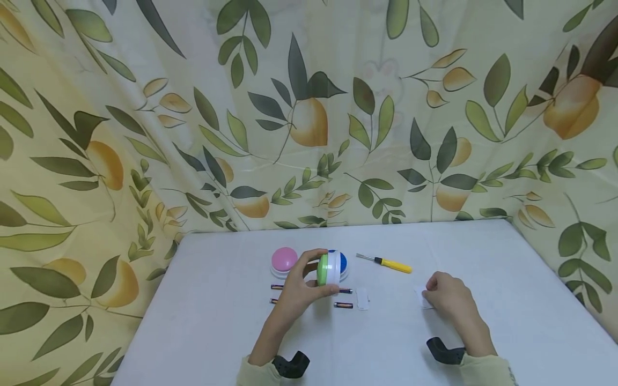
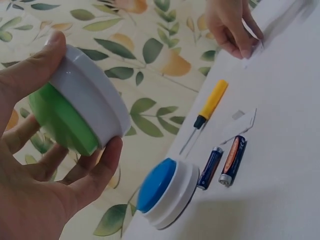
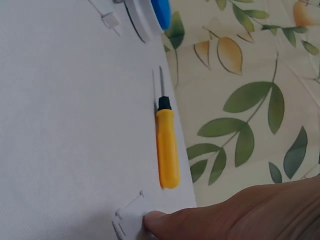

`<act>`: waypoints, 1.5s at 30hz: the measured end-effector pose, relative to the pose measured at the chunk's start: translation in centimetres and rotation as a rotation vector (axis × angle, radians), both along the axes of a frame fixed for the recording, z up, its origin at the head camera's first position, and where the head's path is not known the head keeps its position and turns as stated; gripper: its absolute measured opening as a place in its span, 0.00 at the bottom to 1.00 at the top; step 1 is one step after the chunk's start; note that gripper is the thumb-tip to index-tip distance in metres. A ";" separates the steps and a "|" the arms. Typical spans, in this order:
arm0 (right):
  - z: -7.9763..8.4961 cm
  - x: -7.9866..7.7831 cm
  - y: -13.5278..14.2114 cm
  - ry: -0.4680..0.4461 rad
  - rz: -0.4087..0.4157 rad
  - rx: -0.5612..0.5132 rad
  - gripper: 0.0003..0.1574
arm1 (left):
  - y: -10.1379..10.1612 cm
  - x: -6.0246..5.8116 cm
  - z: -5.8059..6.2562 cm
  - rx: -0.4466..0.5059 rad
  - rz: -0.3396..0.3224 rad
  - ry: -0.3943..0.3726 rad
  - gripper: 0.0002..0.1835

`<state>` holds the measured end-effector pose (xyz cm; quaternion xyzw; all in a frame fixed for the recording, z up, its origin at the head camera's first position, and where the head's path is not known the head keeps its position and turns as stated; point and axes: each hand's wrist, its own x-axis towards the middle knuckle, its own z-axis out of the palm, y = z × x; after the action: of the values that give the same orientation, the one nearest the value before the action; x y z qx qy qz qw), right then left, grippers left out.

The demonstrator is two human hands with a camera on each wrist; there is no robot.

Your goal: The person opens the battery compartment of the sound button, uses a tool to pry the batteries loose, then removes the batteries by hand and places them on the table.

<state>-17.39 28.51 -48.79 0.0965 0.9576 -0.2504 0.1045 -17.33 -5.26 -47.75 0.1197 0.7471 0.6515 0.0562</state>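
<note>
My left hand (image 1: 296, 289) holds a round push button with a green dome and white base (image 2: 92, 90) above the table, tipped on its side. Thumb and fingers are spread around its rim. Off to the right, my right hand (image 1: 453, 297) pinches a small thin white plastic cover (image 3: 131, 217) at the table surface. The thumb lies on the cover in the right wrist view, while the other fingers are hidden there. Behind the held button stands a blue-domed button (image 2: 159, 185), partly hidden in the head view. A pink-domed button (image 1: 284, 259) sits to the left.
A yellow-handled screwdriver (image 1: 396, 266) lies between the hands, towards the back. Several small batteries (image 1: 343, 305) lie around the left hand, some partly covered by it. Beside them is another white cover (image 1: 363, 299). A patterned curtain (image 1: 309, 177) hangs behind the white table (image 1: 376, 348).
</note>
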 end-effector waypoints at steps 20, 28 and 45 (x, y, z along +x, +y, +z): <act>1.0 -2.1 -2.2 0.082 -0.016 0.010 0.21 | -2.5 0.3 -1.2 0.365 -0.138 -0.245 0.30; -1.3 -4.0 -3.9 0.234 0.108 -0.005 0.26 | -2.3 0.7 -1.5 0.520 -0.200 -0.320 0.33; -3.1 -4.7 -5.0 0.313 0.105 0.076 0.14 | -2.0 1.1 -1.8 0.659 -0.183 -0.436 0.37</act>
<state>-22.10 23.51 -51.86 0.0100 0.9747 -0.2204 -0.0368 -16.19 -7.22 -49.51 0.0561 0.4551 0.8585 0.2297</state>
